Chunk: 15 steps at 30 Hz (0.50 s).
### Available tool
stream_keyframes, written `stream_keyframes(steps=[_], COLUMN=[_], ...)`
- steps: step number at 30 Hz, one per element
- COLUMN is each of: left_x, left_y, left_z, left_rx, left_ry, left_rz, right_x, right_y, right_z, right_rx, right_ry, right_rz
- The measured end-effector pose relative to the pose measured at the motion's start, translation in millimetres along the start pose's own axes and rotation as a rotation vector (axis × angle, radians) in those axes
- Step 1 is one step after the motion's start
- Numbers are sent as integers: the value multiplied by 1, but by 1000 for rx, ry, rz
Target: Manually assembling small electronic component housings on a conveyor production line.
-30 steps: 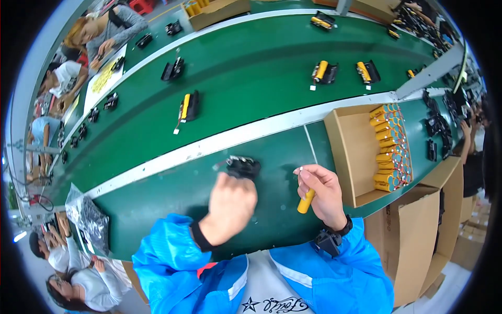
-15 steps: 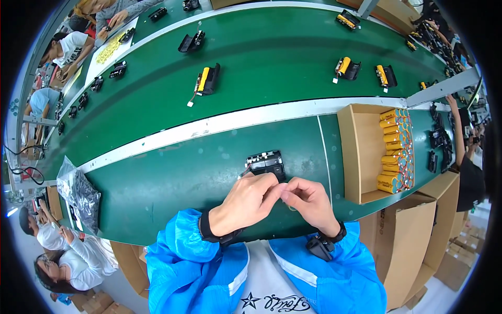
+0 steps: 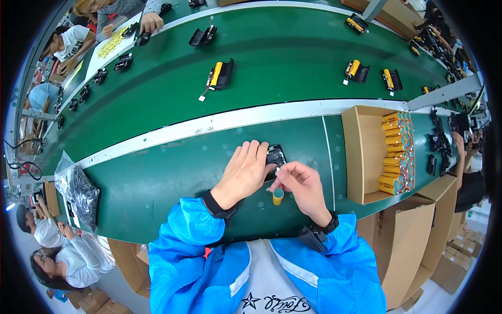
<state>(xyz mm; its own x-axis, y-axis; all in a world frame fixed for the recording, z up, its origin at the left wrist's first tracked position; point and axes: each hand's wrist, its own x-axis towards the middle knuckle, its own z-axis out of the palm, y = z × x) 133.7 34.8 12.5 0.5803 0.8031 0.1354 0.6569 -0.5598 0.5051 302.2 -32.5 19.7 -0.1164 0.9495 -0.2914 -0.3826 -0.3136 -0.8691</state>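
Note:
A black plastic casing [image 3: 276, 155] lies on the green bench in front of me, its left part hidden under my left hand. My left hand [image 3: 244, 170] holds it, fingers reaching over it and thumb at its near side. My right hand [image 3: 303, 187] is closed in a pinch at the casing's near edge, on a small white connector [image 3: 277, 170]. Just below those fingertips is a yellow cylindrical battery [image 3: 277, 198], its teal end facing up. Whether the battery touches the bench I cannot tell.
An open cardboard box [image 3: 353, 157] of yellow batteries stands to the right, with black casings [image 3: 439, 138] beyond it. At left lies a clear plastic bag [image 3: 78, 193]. Past a white rail [image 3: 204, 125], a green belt [image 3: 157, 94] carries several casings, some with batteries. Other people work nearby.
My left hand has spread over the casing, and my right fingers have moved down-left to its edge. The yellow battery has come into sight. Pieces on the belt have shifted right.

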Motion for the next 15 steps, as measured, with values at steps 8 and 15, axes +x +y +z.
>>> stream_keyframes(steps=[8,15], left_x=[5,3], left_y=[-15,-15], left_z=[11,11], left_rx=[-30,-5], left_ry=[41,65], left_rz=[-74,-45], right_x=[33,50], right_y=[5,22], right_z=[18,6], right_rx=[-1192,-913], right_ry=[420,336], right_rz=[-613,-333])
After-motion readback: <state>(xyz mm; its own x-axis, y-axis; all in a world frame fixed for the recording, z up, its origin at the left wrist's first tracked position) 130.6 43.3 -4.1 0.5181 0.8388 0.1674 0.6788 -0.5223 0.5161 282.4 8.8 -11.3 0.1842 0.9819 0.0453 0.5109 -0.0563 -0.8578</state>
